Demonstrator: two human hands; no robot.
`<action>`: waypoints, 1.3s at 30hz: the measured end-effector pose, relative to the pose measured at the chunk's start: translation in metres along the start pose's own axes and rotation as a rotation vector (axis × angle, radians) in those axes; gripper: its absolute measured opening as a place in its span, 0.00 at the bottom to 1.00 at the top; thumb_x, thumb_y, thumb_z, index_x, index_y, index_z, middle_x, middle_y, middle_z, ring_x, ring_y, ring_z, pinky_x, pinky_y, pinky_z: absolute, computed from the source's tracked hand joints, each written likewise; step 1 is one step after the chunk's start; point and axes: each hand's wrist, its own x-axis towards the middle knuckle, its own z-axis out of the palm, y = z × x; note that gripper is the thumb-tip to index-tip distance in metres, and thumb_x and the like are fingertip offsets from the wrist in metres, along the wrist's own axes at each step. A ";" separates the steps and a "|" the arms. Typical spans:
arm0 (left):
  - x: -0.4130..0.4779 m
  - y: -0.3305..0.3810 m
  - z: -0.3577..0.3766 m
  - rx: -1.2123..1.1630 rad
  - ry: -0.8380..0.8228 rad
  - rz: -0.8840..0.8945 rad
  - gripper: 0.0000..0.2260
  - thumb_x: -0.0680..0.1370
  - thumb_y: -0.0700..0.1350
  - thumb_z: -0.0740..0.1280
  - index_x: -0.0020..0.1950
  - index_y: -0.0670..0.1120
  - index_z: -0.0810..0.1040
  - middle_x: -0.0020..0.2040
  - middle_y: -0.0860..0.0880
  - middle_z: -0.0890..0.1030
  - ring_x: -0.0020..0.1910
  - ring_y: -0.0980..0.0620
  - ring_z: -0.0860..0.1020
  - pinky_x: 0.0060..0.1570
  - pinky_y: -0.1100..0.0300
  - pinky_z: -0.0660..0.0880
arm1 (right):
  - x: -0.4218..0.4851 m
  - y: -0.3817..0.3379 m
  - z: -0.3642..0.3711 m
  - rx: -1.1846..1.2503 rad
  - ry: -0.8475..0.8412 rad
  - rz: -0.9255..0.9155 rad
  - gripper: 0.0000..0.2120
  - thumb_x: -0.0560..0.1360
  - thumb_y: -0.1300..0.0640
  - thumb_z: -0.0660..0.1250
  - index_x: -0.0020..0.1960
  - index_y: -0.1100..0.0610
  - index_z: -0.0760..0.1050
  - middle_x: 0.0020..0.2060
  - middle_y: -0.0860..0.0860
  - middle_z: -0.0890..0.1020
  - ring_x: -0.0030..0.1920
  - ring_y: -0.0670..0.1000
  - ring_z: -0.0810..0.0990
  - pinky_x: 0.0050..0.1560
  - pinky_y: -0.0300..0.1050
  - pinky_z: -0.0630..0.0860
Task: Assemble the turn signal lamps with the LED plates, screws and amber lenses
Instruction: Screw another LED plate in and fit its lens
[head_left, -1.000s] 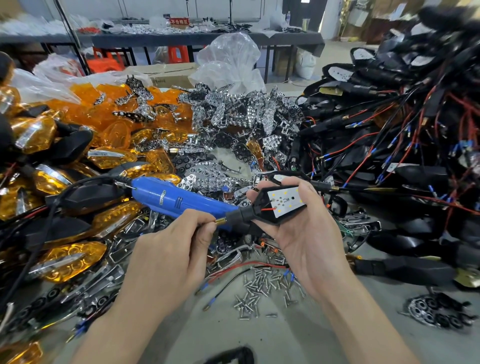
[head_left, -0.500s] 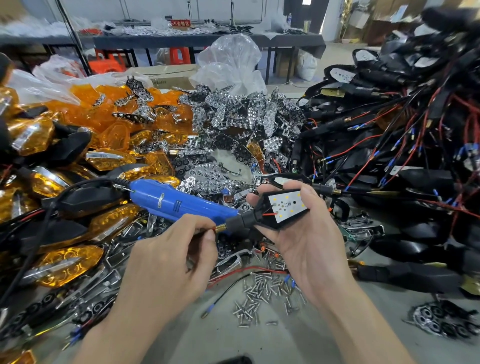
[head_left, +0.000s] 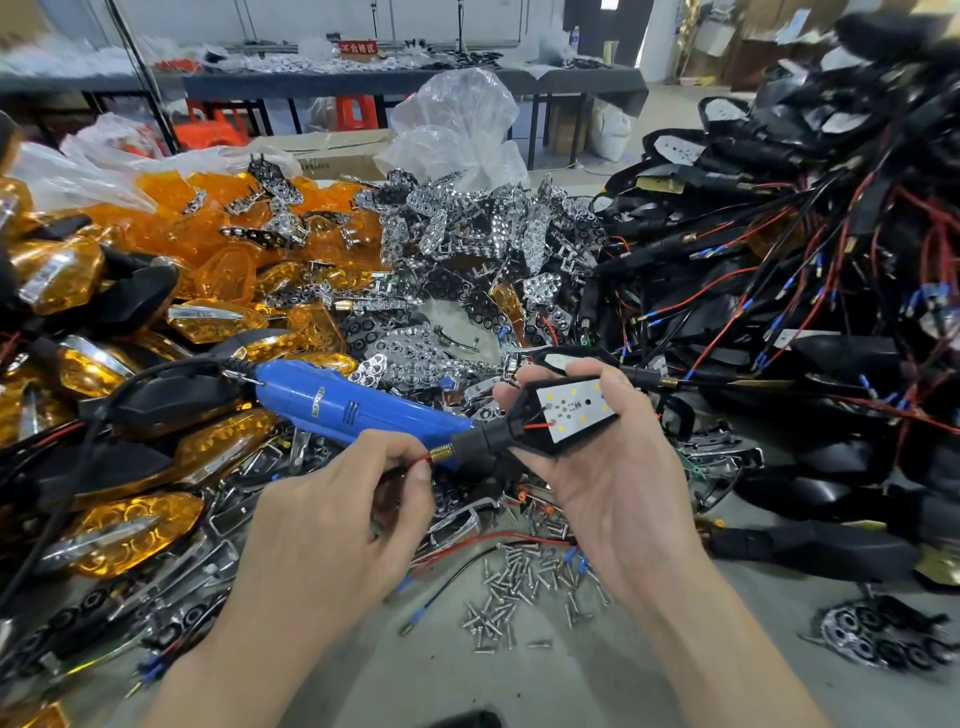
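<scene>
My right hand (head_left: 618, 483) grips a black turn signal housing (head_left: 535, 434) with a white LED plate (head_left: 574, 408) lying in it, face up. My left hand (head_left: 332, 540) pinches the red wire (head_left: 415, 461) that comes out of the brass threaded stem (head_left: 441, 453) of the housing. A blue electric screwdriver (head_left: 343, 405) lies on the table just behind my left hand, untouched. Loose screws (head_left: 519, 587) are scattered below my hands. Amber lenses (head_left: 218, 244) are heaped at the back left, chrome reflector plates (head_left: 467, 234) in the middle.
A tall tangle of black wired housings (head_left: 805, 270) fills the right side. Finished amber lamps (head_left: 130, 530) pile up at the left. Clear plastic bags (head_left: 457, 124) stand behind the chrome heap. A small cluster of chrome parts (head_left: 878, 634) lies at the front right.
My left hand's fingers have slid a little toward the stem's tip and now pinch the red wire. The housing stays in my right hand, barely moved.
</scene>
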 end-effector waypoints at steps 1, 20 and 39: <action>0.000 0.000 0.000 0.005 0.005 0.002 0.09 0.79 0.51 0.60 0.47 0.50 0.77 0.33 0.59 0.77 0.25 0.59 0.75 0.24 0.61 0.70 | 0.000 0.000 -0.001 -0.003 0.000 -0.003 0.11 0.77 0.52 0.61 0.55 0.57 0.72 0.50 0.60 0.85 0.53 0.62 0.86 0.47 0.53 0.84; -0.001 -0.001 0.000 -0.027 0.010 -0.007 0.11 0.80 0.50 0.60 0.46 0.47 0.80 0.34 0.61 0.75 0.25 0.58 0.69 0.28 0.59 0.69 | -0.002 0.002 -0.001 -0.064 -0.024 -0.007 0.07 0.76 0.62 0.62 0.50 0.54 0.78 0.52 0.60 0.85 0.57 0.63 0.85 0.51 0.54 0.83; 0.001 -0.001 0.000 -0.046 -0.027 -0.025 0.09 0.79 0.51 0.60 0.45 0.50 0.77 0.32 0.61 0.73 0.26 0.59 0.67 0.28 0.61 0.69 | 0.002 0.002 -0.003 -0.062 -0.017 -0.029 0.09 0.76 0.59 0.61 0.49 0.53 0.80 0.50 0.61 0.84 0.54 0.64 0.85 0.51 0.56 0.83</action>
